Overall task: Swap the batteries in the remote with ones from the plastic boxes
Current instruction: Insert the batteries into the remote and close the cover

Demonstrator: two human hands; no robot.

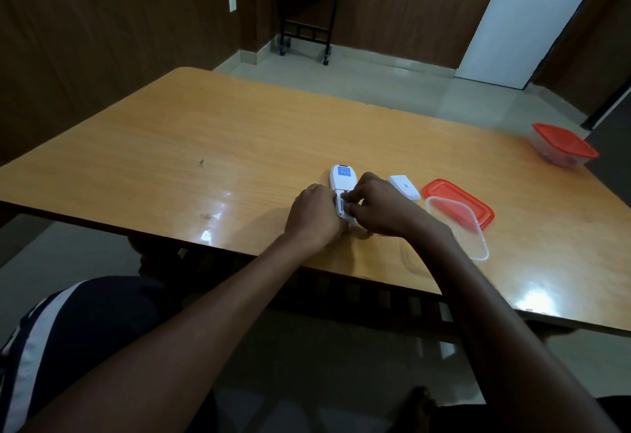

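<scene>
A white remote (343, 179) lies face down near the table's front edge, a blue label on its back and its battery bay uncovered at the near end. My left hand (316, 217) grips the remote's near left side. My right hand (384, 207) has its fingertips pressed into the battery bay; whether a battery is under them is hidden. The white battery cover (404, 187) lies just right of my right hand. An open clear plastic box (459, 227) sits further right, partly on its red lid (457, 202).
A second clear box with its red lid on (563, 145) stands at the table's far right edge. The wooden table (205, 145) stretches away to the left. Beyond it are a black wheeled side table (307, 15) and a white door (532, 15).
</scene>
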